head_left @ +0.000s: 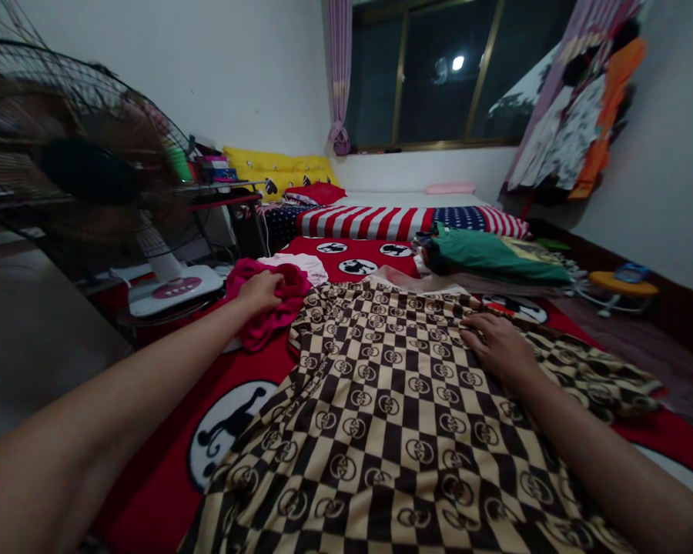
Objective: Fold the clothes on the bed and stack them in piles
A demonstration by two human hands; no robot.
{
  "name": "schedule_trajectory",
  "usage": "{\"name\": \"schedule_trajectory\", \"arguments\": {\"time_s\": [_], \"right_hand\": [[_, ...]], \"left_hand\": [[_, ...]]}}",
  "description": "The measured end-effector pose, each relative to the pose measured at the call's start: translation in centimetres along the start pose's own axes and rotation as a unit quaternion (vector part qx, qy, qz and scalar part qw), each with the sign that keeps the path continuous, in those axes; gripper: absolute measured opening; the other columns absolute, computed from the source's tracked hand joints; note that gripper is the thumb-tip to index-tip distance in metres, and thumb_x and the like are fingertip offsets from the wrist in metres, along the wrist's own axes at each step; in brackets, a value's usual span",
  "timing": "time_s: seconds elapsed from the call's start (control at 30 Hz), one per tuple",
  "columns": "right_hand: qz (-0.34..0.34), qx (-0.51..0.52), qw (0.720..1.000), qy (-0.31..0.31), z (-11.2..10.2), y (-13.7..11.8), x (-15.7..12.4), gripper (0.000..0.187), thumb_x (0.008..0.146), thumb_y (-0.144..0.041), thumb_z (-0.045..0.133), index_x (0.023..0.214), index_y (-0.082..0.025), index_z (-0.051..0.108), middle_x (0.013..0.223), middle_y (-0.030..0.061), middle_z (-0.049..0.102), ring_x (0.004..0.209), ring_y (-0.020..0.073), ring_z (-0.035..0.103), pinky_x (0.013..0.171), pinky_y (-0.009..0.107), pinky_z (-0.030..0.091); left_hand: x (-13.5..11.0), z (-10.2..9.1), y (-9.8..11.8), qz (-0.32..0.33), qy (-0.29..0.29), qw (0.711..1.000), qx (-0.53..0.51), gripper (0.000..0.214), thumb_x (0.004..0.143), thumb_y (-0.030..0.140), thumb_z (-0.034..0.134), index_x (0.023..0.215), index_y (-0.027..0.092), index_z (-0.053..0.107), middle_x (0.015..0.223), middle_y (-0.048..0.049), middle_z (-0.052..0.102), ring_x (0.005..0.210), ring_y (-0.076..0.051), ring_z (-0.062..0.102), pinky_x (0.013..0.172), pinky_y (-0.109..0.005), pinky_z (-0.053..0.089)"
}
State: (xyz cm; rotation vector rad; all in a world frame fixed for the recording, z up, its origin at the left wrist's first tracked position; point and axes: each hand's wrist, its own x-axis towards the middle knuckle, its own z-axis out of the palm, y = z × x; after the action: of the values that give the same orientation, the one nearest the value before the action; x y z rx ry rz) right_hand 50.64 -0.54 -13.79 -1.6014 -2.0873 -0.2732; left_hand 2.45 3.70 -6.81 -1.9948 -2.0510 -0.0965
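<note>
A brown and cream checkered garment lies spread across the red patterned bed cover in front of me. My right hand rests flat on its upper part, fingers stretched out toward the collar area. My left hand reaches to the left and grips a crumpled magenta cloth lying beside the checkered garment. A pale pink cloth lies just behind the magenta one.
A stack of folded clothes with a green piece on top sits behind my right hand. A standing fan is at the left beside the bed. A striped blanket and yellow pillows lie farther back. Clothes hang at the right wall.
</note>
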Motion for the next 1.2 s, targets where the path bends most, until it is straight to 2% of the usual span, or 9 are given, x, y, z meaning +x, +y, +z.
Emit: {"name": "schedule_trajectory", "arguments": {"time_s": [0.23, 0.43, 0.5, 0.6, 0.67, 0.87, 0.93, 1.1, 1.2], "right_hand": [[0.004, 0.017, 1.000, 0.002, -0.1, 0.1, 0.0, 0.027, 0.088, -0.034, 0.050, 0.099, -0.018, 0.069, 0.109, 0.0086, 0.065, 0.103, 0.0271, 0.056, 0.090, 0.040, 0.045], [0.003, 0.025, 1.000, 0.010, 0.0, 0.2, 0.1, 0.027, 0.087, -0.036, 0.051, 0.098, -0.019, 0.069, 0.109, 0.0083, 0.065, 0.102, 0.0274, 0.057, 0.089, 0.040, 0.046], [0.005, 0.027, 1.000, 0.009, 0.0, 0.2, 0.1, 0.028, 0.087, -0.036, 0.050, 0.098, -0.019, 0.069, 0.110, 0.0082, 0.065, 0.103, 0.0277, 0.056, 0.089, 0.041, 0.046], [0.011, 0.029, 0.999, 0.005, -0.1, 0.2, 0.1, 0.028, 0.087, -0.036, 0.050, 0.098, -0.019, 0.069, 0.111, 0.0083, 0.064, 0.104, 0.0281, 0.056, 0.090, 0.042, 0.046], [0.013, 0.031, 0.999, 0.003, -0.1, 0.2, 0.1, 0.028, 0.087, -0.037, 0.050, 0.098, -0.019, 0.069, 0.110, 0.0084, 0.065, 0.104, 0.0281, 0.056, 0.090, 0.042, 0.046], [0.011, 0.035, 0.999, 0.002, -0.1, 0.2, 0.0, 0.031, 0.087, -0.038, 0.050, 0.100, -0.018, 0.069, 0.112, 0.0088, 0.065, 0.105, 0.0284, 0.056, 0.090, 0.042, 0.045], [0.009, 0.036, 0.999, 0.004, -0.1, 0.2, 0.0, 0.030, 0.086, -0.037, 0.050, 0.100, -0.019, 0.069, 0.112, 0.0088, 0.065, 0.105, 0.0282, 0.057, 0.090, 0.042, 0.045], [0.007, 0.044, 0.999, 0.014, 0.0, 0.4, 0.0, 0.027, 0.085, -0.036, 0.052, 0.096, -0.020, 0.069, 0.109, 0.0084, 0.066, 0.102, 0.0276, 0.057, 0.088, 0.041, 0.046], [0.007, 0.047, 0.999, 0.015, 0.1, 0.4, 0.0, 0.026, 0.085, -0.036, 0.052, 0.095, -0.020, 0.069, 0.109, 0.0081, 0.066, 0.102, 0.0274, 0.057, 0.088, 0.041, 0.046]], "left_hand": [[0.4, -0.5, -2.2, 0.008, 0.036, 0.997, 0.069, 0.037, 0.072, 0.017, 0.065, 0.108, 0.013, 0.063, 0.115, -0.0161, 0.057, 0.110, -0.037, 0.048, 0.088, -0.046, 0.042], [-0.9, -1.5, 2.1, 0.084, 0.149, 0.985, -0.020, 0.030, 0.078, 0.022, 0.055, 0.105, 0.019, 0.067, 0.135, -0.0121, 0.049, 0.126, -0.034, 0.041, 0.102, -0.047, 0.033], [-1.3, -1.5, 3.8, 0.039, 0.083, 0.984, -0.156, 0.025, 0.082, 0.032, 0.053, 0.093, 0.017, 0.069, 0.109, -0.0130, 0.064, 0.105, -0.031, 0.058, 0.088, -0.040, 0.045], [-2.0, -1.4, 5.6, -0.065, -0.129, 0.922, -0.360, 0.039, 0.078, 0.052, 0.059, 0.066, 0.016, 0.067, 0.065, -0.0100, 0.065, 0.067, -0.029, 0.065, 0.060, -0.034, 0.048], [-2.6, -1.7, 6.1, -0.076, -0.211, 0.867, -0.446, 0.038, 0.069, 0.052, 0.071, 0.063, 0.015, 0.068, 0.062, -0.0096, 0.066, 0.063, -0.027, 0.065, 0.055, -0.030, 0.047], [-2.7, -3.4, 4.8, -0.093, -0.179, 0.720, -0.663, 0.050, 0.049, 0.035, 0.084, 0.093, 0.016, 0.067, 0.087, -0.0091, 0.072, 0.077, -0.025, 0.068, 0.067, -0.032, 0.054], [-1.9, -3.2, 3.4, -0.108, -0.107, 0.762, -0.629, 0.048, 0.051, 0.037, 0.081, 0.091, 0.017, 0.064, 0.084, -0.0072, 0.071, 0.073, -0.024, 0.067, 0.064, -0.033, 0.054], [-0.8, -1.7, 1.0, -0.048, 0.008, 0.965, -0.256, 0.033, 0.061, 0.031, 0.072, 0.091, 0.018, 0.064, 0.095, -0.0074, 0.069, 0.092, -0.028, 0.063, 0.076, -0.033, 0.050], [-1.2, -2.2, 2.1, 0.003, -0.007, 1.000, -0.021, 0.036, 0.064, 0.025, 0.070, 0.100, 0.020, 0.067, 0.106, -0.0108, 0.065, 0.102, -0.033, 0.058, 0.079, -0.037, 0.047]]}}
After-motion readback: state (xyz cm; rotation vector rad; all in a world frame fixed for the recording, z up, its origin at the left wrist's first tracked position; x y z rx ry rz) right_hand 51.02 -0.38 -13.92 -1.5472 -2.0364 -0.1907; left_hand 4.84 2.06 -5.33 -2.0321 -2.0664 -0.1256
